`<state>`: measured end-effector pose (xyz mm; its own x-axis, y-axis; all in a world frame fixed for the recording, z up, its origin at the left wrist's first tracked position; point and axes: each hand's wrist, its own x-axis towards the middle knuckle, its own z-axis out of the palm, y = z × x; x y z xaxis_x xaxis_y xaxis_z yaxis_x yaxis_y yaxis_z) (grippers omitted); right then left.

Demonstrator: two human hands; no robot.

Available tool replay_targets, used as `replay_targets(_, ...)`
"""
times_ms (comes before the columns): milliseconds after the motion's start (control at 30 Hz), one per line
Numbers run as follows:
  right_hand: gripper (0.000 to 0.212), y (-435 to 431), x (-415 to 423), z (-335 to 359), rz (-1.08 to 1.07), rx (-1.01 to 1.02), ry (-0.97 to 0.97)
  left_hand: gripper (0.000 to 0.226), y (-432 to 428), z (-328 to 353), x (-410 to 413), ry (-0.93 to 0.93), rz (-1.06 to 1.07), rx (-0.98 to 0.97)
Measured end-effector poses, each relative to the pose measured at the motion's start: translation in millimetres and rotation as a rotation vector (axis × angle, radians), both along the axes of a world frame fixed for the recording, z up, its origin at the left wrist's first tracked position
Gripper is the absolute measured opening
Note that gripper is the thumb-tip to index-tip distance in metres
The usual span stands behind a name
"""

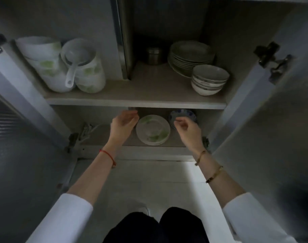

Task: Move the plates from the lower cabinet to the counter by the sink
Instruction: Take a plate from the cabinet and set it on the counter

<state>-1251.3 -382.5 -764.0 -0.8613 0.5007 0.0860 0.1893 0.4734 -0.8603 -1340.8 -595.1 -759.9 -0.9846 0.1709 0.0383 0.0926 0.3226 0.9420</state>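
A small stack of white plates with green leaf prints lies on the bottom shelf of the open lower cabinet. Behind it to the right sits a blue-patterned dish, partly hidden by the shelf above. My left hand hovers just left of the stack, fingers loosely curved, holding nothing. My right hand hovers just right of it, fingers loosely curled, also holding nothing. Neither hand touches the plates.
The upper shelf carries stacked white bowls with a ladle at left, a metal canister, a plate stack and striped bowls at right. Cabinet doors stand open on both sides. A white cable bundle lies bottom left.
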Motion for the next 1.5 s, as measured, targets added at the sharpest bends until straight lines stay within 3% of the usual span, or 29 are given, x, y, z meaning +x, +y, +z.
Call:
replay_targets(400,0.023,28.6,-90.9,-149.3,-0.012,0.012,-0.252,0.034,15.8,-154.9,-97.8,-0.231,0.029,-0.248)
replay_targets(533,0.025,45.1,-107.5,-189.4,0.03,0.065,-0.344,0.034,24.1,-199.6,-124.3,-0.278,0.046,-0.24)
replay_targets(633,0.007,49.8,-122.6,-207.3,-0.016,0.103,-0.296,0.042,28.3,-219.6,-137.0,-0.281,0.074,-0.306)
replay_targets(700,0.011,51.9,-135.8,-221.4,-0.046,0.137,-0.282,0.046,31.4,-232.0,-141.8,-0.256,0.074,-0.348)
replay_targets(800,0.02,53.9,-150.6,-235.7,-0.085,0.153,-0.292,0.042,35.8,-242.2,-144.7,-0.226,0.065,-0.342)
replay_targets(1000,0.019,48.3,-160.9,-245.4,-0.008,0.237,-0.257,0.04,49.8,-247.0,-151.8,-0.167,-0.082,-0.455)
replay_targets(1167,0.017,50.9,-162.3,-249.3,-0.02,0.235,-0.269,0.041,53.0,-250.7,-156.2,-0.226,-0.028,-0.445)
replay_targets(1333,0.008,52.4,-160.8,-253.5,-0.131,0.049,-0.283,0.048,57.6,-251.5,-157.0,-0.355,0.089,-0.288)
replay_targets(1500,0.005,50.2,-155.1,-256.0,-0.168,-0.07,-0.22,0.042,64.1,-243.2,-143.9,-0.342,0.152,-0.211)
